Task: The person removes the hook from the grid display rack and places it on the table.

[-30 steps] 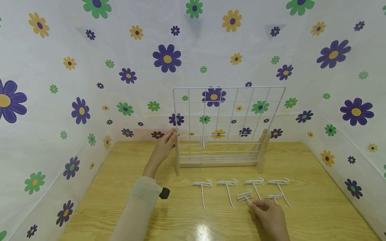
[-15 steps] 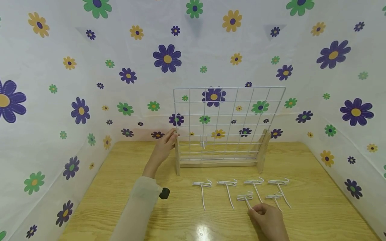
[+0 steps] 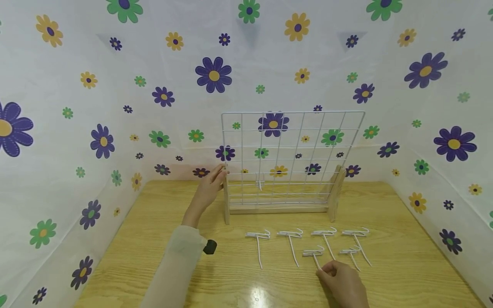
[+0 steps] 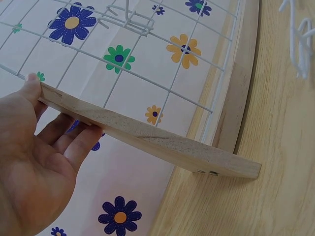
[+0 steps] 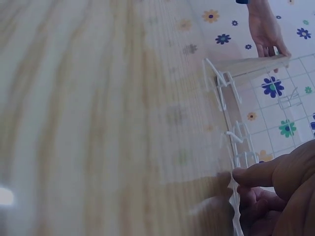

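Note:
A white wire grid [image 3: 292, 149] stands in a wooden base. My left hand [image 3: 206, 190] grips the left wooden upright [image 3: 226, 199]; in the left wrist view, the thumb lies on one edge and the fingers on the other. One white hook [image 3: 259, 184] hangs on the grid's lower left part. On the table, my right hand [image 3: 344, 282] pinches the prong end of a short white wire hook [image 3: 313, 253]. A similar short hook [image 3: 350, 251] lies to its right. In the right wrist view, the fingers partly cover the held hook.
Several longer white hooks [image 3: 289, 234] lie in a row between the rack and my right hand. The right wooden upright [image 3: 336, 194] stands behind them. Flower-patterned cloth [image 3: 173, 128] encloses the wooden table [image 3: 154, 239] at the back and sides.
The short hook in my right hand has turned slightly, its crosspiece lowering towards the table. My right hand has shifted a little left and down. My left hand stays on the upright.

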{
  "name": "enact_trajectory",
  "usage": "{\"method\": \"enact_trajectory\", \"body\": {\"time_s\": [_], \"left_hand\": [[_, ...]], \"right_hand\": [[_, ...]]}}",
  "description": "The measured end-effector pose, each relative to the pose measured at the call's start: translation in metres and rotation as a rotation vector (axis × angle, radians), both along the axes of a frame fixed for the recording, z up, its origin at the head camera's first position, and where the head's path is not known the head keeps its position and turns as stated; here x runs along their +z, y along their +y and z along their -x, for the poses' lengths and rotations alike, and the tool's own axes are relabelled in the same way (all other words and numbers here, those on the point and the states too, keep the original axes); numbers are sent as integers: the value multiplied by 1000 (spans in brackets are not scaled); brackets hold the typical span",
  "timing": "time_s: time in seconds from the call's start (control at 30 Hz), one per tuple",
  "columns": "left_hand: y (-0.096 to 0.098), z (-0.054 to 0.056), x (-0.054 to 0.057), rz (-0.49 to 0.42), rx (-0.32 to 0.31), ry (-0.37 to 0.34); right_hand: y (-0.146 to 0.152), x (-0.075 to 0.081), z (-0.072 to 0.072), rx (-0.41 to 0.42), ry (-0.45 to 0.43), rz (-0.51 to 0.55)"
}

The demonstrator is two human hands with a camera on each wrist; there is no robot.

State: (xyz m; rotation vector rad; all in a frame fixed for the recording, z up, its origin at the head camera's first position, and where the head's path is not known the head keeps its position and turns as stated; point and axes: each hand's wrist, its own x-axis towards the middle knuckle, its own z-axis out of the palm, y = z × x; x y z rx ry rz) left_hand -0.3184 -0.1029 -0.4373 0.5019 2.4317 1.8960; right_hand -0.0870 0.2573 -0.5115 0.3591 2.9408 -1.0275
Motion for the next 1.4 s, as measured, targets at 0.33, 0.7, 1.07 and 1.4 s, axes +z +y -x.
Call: {"method": "enact_trajectory", "body": {"time_s": [0.33, 0.7, 1.07, 1.4], "left_hand": [[0, 2, -4, 11, -5, 8], [0, 3, -3, 18, -14, -40], [-1, -1, -1, 23, -5, -6], [-1, 2, -1, 16, -7, -5]], "right_hand": [[0, -2, 0, -1, 9, -6], [0, -2, -1, 5, 28, 16], [-3, 4, -2, -23, 21, 33], [-10, 25, 7, 5, 80, 63]]}}
